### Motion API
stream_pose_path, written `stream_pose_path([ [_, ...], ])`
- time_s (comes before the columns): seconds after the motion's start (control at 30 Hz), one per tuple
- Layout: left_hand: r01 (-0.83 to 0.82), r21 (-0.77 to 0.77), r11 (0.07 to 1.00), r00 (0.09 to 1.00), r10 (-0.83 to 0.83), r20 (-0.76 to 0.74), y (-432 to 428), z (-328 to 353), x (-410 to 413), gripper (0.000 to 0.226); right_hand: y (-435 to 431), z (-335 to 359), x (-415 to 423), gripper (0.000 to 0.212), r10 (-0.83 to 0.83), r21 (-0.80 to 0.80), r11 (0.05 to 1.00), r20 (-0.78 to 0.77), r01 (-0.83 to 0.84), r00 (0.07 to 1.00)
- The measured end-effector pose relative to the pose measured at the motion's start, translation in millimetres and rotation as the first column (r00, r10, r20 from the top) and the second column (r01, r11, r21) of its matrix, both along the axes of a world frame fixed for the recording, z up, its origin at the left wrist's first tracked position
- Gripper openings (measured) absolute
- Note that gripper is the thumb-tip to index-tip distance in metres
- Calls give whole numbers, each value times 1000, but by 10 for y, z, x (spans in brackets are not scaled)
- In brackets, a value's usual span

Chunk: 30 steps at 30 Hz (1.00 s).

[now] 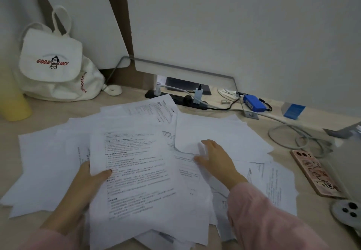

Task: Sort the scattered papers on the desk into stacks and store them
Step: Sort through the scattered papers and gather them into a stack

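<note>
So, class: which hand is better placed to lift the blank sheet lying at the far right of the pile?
Right hand: it already rests flat on the blank sheet, while the left hand grips the printed page.

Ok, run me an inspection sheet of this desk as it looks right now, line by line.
Surface: light wooden desk, mostly covered.
Job's things: loose white printed sheets overlapping, unsorted; no stacks yet.
Clutter: white canvas backpack, yellow cup, pink-cased phone, blue box, blue-and-grey block, white controller.
Grippers: left hand pinches the top printed page; right hand lies flat on the sheets.
Cables: black power strip with plugs; grey cable looped at right.
Surroundings: white wall panels behind.
</note>
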<state>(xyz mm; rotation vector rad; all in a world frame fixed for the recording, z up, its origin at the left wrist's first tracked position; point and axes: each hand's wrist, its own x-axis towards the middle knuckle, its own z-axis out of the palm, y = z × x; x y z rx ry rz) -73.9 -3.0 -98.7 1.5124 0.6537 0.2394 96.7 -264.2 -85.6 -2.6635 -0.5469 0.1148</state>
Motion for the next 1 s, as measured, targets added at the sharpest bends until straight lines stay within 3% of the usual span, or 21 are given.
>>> stream_pose_path([
  [0.07, -9, -24, 1000, 1000, 9, -17, 75, -89, -17, 35, 72, -79, 63, 57, 13, -97, 995, 17, -11, 1000],
  [0.17, -44, -77, 996, 999, 42, -28, 137, -225, -13, 34, 100, -208, 84, 31, 37, -226, 974, 225, 15, 974],
  [0.27, -86, -84, 993, 996, 84, -25, 137, -298, 14, 28, 77, -259, 145, 8, 89, -227, 974, 355, -7, 931],
  [0.3, -95, -88, 992, 995, 93, -27, 129, -297, 17, 29, 81, -199, 155, 11, 48, -181, 983, 354, 17, 934],
  [0.43, -116, -107, 987, 993, 114, -25, 123, -289, -7, 36, 229, 191, 83, 24, -36, 168, 986, 61, 25, 997],
  [0.6, -66, -139, 988, 998, 65, -11, 106, -198, -68, 38, 385, 762, -287, 20, 127, 599, 799, -253, 52, 959],
  [0.73, 14, -58, 998, 1000, -13, 16, 125, -156, -102, 41, 396, 1099, -469, 20, 262, 766, 632, -356, 119, 897],
  [0.87, 36, -80, 996, 999, -33, 43, 102, -87, -163, 42, 378, 1278, -480, 27, 365, 862, 447, -420, 240, 831],
  [1.0, 52, -105, 993, 996, -44, 76, 67, -65, -206, 37, 405, 1249, -421, 24, 276, 835, 473, -445, 282, 852],
])
